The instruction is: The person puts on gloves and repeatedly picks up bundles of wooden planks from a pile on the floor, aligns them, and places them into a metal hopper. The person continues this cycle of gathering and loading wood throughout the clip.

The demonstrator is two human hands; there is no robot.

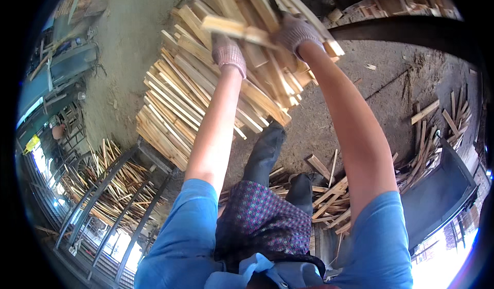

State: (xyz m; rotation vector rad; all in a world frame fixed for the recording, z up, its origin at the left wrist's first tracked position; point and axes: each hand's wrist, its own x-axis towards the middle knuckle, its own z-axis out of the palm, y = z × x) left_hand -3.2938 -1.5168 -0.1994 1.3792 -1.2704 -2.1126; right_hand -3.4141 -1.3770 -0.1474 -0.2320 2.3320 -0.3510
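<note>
A short wooden board point(225, 26) lies crosswise above a large stack of sawn wooden strips point(190, 78). My right hand point(298, 33), in a pale knitted glove, is closed around its right end. My left hand point(228, 53), gloved the same way, is just under the board near its left end. Its fingers are blurred and hidden by the wood, so their grip does not show. Below both hands, the strips lie roughly side by side in layers, slanting from upper left to lower right.
Loose offcuts point(332, 201) lie around my dark boots point(265, 152). At the left, a metal-railed frame point(118, 170) stands beside a heap of thin sticks point(110, 186). A grey metal bin point(442, 196) is at the right. A dark curved beam point(406, 31) crosses the upper right.
</note>
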